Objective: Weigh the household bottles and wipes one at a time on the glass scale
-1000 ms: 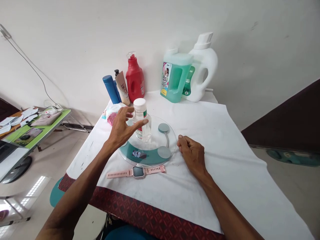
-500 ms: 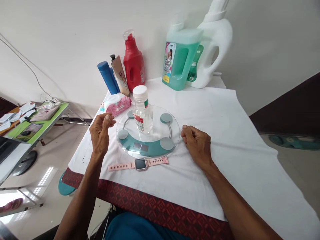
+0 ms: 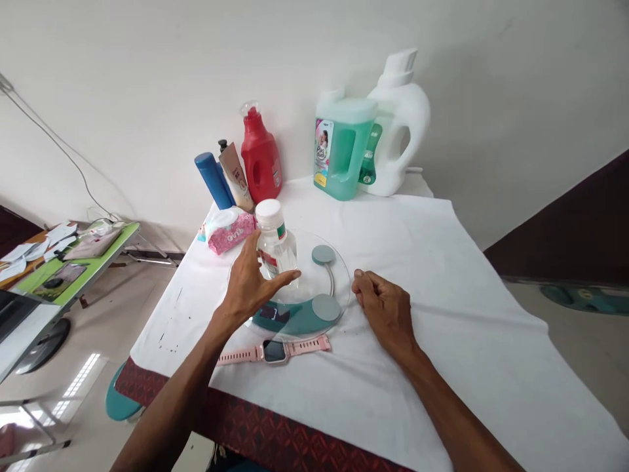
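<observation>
A clear bottle (image 3: 278, 252) with a white cap and a red-and-green label stands upright on the round glass scale (image 3: 325, 308). My left hand (image 3: 250, 278) is at the bottle's left front, thumb and fingers spread apart. Its thumb crosses in front of the lower bottle; whether the skin touches the bottle, I cannot tell. My right hand (image 3: 383, 305) rests as a loose fist on the white cloth, just right of the scale, with nothing visible in it. In front of the scale lies a pink-strapped smartwatch (image 3: 274, 351), its left strap end partly behind my left forearm.
Behind the scale stand a pink wipes pack (image 3: 230, 231), a blue bottle (image 3: 215, 180), a brown tube (image 3: 236, 176) and a red detergent bottle (image 3: 260, 157). A green jug (image 3: 344, 147) and a white jug (image 3: 400, 124) stand near the wall. A green-topped desk (image 3: 98, 262) is at left.
My left hand has moved right from beside the wipes to the bottle and spread its thumb and fingers. My right hand has stayed beside the scale. The view has tilted up slightly.
</observation>
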Motion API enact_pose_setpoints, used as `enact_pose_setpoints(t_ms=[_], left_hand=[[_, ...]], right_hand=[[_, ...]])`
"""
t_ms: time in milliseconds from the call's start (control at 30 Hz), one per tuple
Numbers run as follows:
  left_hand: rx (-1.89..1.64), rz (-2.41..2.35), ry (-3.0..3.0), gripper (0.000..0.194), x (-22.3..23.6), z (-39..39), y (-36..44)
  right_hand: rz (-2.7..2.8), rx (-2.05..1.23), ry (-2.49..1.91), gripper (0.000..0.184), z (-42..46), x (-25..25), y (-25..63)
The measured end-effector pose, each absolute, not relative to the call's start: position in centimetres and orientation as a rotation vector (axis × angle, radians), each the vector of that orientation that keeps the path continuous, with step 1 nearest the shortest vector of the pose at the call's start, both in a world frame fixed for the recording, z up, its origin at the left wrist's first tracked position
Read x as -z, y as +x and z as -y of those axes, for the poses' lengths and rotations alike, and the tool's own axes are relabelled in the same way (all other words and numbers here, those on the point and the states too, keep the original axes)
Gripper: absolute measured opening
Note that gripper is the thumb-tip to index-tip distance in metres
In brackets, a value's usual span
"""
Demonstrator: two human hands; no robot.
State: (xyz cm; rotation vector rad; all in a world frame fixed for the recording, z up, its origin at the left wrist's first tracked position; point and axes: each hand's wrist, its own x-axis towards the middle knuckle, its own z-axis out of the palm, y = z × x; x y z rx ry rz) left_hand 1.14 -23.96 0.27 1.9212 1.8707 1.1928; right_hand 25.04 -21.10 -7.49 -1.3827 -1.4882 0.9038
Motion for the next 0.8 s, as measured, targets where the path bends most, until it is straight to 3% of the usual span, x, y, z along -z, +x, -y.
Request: enact_pose_setpoints(t_ms=[167,500,800], left_hand=[[-1.224,-1.882,1.808,0.045,-0.1,22.8,1.4],[-1.492,-2.094,1.768,0.044,-4.7,11.2,-3.3],[-1.156,-2.414,1.664,0.048,-0.6,3.5,-4.5]], right_hand=[[1.468,-0.933,-1.363,0.053,20.8,7.9,25.2],[1.426,-0.971,-1.358,0.056,20.4,8.2,25.2],[1.401,-1.002,-1.366,0.056,20.3,8.4,25.4]])
